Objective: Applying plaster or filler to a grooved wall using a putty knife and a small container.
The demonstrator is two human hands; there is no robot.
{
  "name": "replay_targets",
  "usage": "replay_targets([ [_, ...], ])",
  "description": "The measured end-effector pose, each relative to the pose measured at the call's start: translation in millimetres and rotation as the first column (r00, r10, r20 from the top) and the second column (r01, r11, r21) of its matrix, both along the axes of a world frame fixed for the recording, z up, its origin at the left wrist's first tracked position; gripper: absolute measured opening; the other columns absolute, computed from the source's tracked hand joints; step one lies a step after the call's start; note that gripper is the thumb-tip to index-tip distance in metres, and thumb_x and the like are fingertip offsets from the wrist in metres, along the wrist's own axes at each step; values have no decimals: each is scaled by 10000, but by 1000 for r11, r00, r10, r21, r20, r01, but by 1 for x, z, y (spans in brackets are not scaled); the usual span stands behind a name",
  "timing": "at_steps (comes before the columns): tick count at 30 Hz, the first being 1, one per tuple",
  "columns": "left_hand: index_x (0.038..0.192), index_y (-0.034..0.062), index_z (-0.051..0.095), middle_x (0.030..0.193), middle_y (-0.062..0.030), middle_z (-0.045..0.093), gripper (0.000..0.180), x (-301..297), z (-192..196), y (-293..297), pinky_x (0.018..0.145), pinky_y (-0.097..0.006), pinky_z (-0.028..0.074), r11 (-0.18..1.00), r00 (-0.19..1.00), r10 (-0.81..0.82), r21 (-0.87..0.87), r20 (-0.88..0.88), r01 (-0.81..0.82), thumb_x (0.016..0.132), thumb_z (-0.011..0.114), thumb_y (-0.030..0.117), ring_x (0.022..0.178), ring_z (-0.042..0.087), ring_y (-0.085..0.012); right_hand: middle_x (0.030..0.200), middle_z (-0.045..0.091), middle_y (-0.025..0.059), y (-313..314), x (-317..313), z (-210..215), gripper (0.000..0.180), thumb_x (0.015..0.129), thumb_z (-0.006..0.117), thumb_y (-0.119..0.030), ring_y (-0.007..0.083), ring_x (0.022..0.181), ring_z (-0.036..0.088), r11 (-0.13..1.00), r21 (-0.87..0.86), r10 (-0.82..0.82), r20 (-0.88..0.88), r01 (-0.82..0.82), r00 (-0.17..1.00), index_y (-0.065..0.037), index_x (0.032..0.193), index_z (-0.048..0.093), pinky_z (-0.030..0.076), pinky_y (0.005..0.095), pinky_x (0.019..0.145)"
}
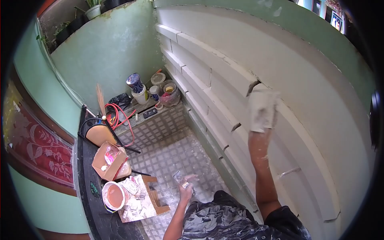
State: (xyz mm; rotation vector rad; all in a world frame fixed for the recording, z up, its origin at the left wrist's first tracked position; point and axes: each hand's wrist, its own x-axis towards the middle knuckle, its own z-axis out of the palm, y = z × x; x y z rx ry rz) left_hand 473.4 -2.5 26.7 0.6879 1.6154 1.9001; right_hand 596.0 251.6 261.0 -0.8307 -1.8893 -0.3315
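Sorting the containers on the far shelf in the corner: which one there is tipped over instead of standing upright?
The dark patterned can, tilted on top of the white cup. The jars beside it stand upright.

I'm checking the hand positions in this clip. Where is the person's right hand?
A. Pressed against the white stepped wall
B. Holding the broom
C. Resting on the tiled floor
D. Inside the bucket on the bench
A: the right hand, white with dust, is raised flat against the white stepped wall.

Open brown carton (pixel 109 160) on black bench (pixel 86 188)
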Motion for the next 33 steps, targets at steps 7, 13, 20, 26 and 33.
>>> replay_targets([
  [7, 1037, -30, 618, 1044, -114, 662, 365, 14, 7, 32, 764, -282, 491, 1000, 1000, -10, -16, 27, 10, 700, 479, -22, 863, 622, -171, 1352, 440, 271, -6, 19, -9, 548, 707, 569, 76, 415, 1212, 448, 845, -386, 435, 90, -371, 896, 62, 1250, 494, 342, 466, 1027],
  [13, 1061, 15, 635, 999, -82, 664, 260, 17, 37, 72, 784, -307, 484, 979, 990, -139, -153, -17, 135, 844, 493, -9, 880, 612, -162, 1243, 524, 267, -7, 54, -24, 521, 714, 564, 12, 421, 1163, 494, 739, -652, 359, 169, -170, 918, 68, 1229, 508, 366, 463, 1005],
  [20, 1099, 53, 623, 1103, -106, 614, 301, -7, 88, 135, 811, -314, 474, 966, 883, -219, 35, -416, 256, 834, 502, -26, 970, 588, -198, 1308, 492, 248, -40, 78, 21, 463, 705, 611, -39, 356, 1145, 531, 980, -195, 67, 115, -43, 991, 23, 1164, 581, 387, 512, 924],
  [26, 1180, 73, 575, 1260, -127, 531, 424, -1, 171, 192, 888, -343, 451, 920, 709, -151, 164, -688, 355, 776, 553, -54, 1134, 525, -268, 1168, 576, 189, -30, 85, 76, 474, 661, 623, 30, 382, 1019, 528, 877, -389, 393, 246, -281, 886, 5, 1132, 582, 415, 446, 900],
  [33, 1342, 90, 422, 1443, -196, 332, 644, 13, 217, 249, 1032, -449, 339, 878, 522, 18, 263, -853, 400, 746, 651, 10, 1318, 338, -379, 1141, 579, 221, 39, 56, 107, 484, 687, 548, 85, 418, 1027, 528, 992, -115, 58, 85, -48, 995, -4, 1163, 558, 422, 452, 898],
])
